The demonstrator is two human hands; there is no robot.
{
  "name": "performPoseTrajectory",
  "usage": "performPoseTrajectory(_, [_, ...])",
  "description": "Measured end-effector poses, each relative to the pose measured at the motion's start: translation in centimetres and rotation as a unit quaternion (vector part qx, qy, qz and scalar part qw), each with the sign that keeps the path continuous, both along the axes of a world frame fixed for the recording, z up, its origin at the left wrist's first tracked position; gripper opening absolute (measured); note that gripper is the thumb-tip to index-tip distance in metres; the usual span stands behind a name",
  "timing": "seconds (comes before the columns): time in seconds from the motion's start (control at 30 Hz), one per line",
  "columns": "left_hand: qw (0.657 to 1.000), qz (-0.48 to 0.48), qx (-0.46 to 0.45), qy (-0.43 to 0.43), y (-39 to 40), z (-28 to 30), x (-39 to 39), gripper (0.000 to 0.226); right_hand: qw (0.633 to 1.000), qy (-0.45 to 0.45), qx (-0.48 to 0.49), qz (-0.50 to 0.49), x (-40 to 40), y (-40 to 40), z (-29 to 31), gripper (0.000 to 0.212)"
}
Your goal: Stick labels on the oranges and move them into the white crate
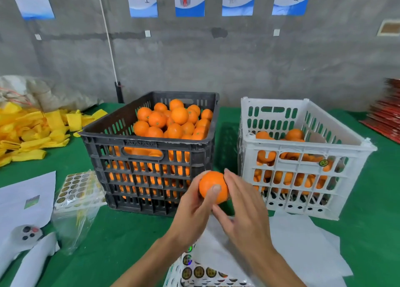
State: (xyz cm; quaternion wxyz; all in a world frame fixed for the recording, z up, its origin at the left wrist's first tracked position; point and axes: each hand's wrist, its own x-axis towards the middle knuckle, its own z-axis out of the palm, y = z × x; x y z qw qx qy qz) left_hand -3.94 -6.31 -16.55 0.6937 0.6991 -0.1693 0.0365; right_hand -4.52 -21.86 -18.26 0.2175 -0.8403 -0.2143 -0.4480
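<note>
— Above the green table (121,232), just in front of the black crate (149,156), what have you got?

— I hold one orange (213,186) in my left hand (192,213). The thumb lies curled over the near face of the fruit and the other fingers wrap behind it, so the orange sits at my fingertips, clear of the palm.

— And your other hand?

— My right hand (244,215) is beside the orange on its right, fingers straight and close together, the fingertips touching the fruit's side. It grips nothing. I cannot tell whether a label is under those fingers.

— Where are the crates from there?

— The black crate, heaped with oranges, stands just behind my left hand. The white crate (303,174) stands to the right of it, near my right hand, with oranges lying low inside; one round label (323,162) shows through its front wall.

— And the labels?

— A sheet of round labels (201,271) lies under my wrists at the near edge, on white paper (303,243). Another label sheet (79,188), in a clear bag, lies left of the black crate. Yellow foam sleeves (32,133) are piled at the far left.
</note>
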Motion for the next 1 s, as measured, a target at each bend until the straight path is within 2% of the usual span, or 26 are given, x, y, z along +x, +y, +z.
performPoseTrajectory(0.07, [0.999,-0.018,0.030,-0.022,-1.5,3.7,1.1,0.073,0.998,-0.047,0.015,-0.031,1.2,-1.6,2.7,0.067])
performPoseTrajectory(0.13, [0.995,-0.056,0.071,-0.030,-2.8,7.7,2.3,0.077,0.995,-0.068,0.036,-0.058,2.4,-3.5,5.4,0.067])
performPoseTrajectory(0.23, [0.984,-0.131,0.111,-0.049,-4.2,12.4,4.1,0.053,0.991,-0.073,0.045,-0.101,4.6,-6.5,9.0,0.070])
performPoseTrajectory(0.33, [0.962,-0.045,0.196,-0.185,-3.3,16.0,6.2,0.022,0.985,-0.052,-0.001,-0.164,6.4,-8.5,11.4,0.063])
performPoseTrajectory(0.4, [0.937,0.003,0.261,-0.231,-1.8,17.4,8.3,0.008,0.984,-0.054,-0.048,-0.164,7.4,-8.3,12.1,0.053])
performPoseTrajectory(0.5, [0.926,0.042,0.330,-0.180,1.1,17.1,11.8,0.019,0.989,-0.102,-0.076,-0.072,8.5,-5.0,12.5,0.032])
performPoseTrajectory(0.57, [0.904,0.061,0.399,-0.143,3.0,16.3,14.0,0.020,0.995,-0.087,-0.044,0.008,8.8,-1.4,13.2,0.023])
performPoseTrajectory(0.63, [0.870,0.058,0.485,-0.060,5.0,15.6,16.0,0.023,0.997,0.003,0.001,0.082,9.3,2.0,13.5,0.034])
performPoseTrajectory(0.7, [0.827,0.043,0.559,0.024,6.8,15.2,17.6,0.038,0.988,0.089,0.018,0.128,9.9,4.5,12.8,0.052])
performPoseTrajectory(0.77, [0.805,0.049,0.587,0.072,8.1,14.9,19.4,0.059,0.986,0.088,0.058,0.133,10.3,6.1,11.7,0.061])
performPoseTrajectory(0.9, [0.811,0.099,0.572,0.074,8.9,15.2,23.5,0.095,0.973,0.044,0.180,0.139,10.6,7.0,10.8,0.060])
performPoseTrajectory(1.0, [0.807,0.117,0.577,0.039,8.0,15.6,25.9,0.101,0.967,0.024,0.201,0.154,11.0,7.0,10.6,0.059])
